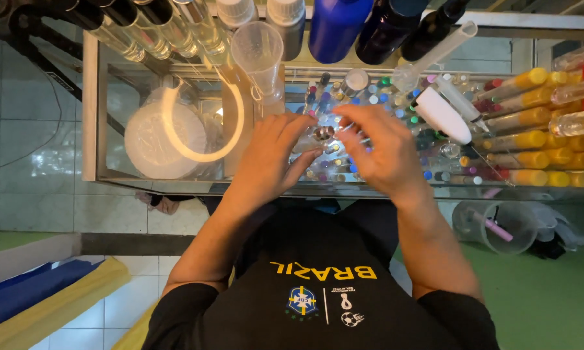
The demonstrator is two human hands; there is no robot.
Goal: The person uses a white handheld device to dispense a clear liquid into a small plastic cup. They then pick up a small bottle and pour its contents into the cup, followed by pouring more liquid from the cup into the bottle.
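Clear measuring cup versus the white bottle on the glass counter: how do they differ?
The clear measuring cup is see-through and open-mouthed; the white bottle is opaque and tapers to a rounded end. The measuring cup stands upright beyond the left hand; the white bottle lies tilted on its side beyond the right hand. The measuring cup has a small side handle; the white bottle shows none. Both sit on the glass counter, untouched by either hand.

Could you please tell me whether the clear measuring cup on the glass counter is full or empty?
Empty: the clear measuring cup shows no liquid; the counter shows straight through its walls.
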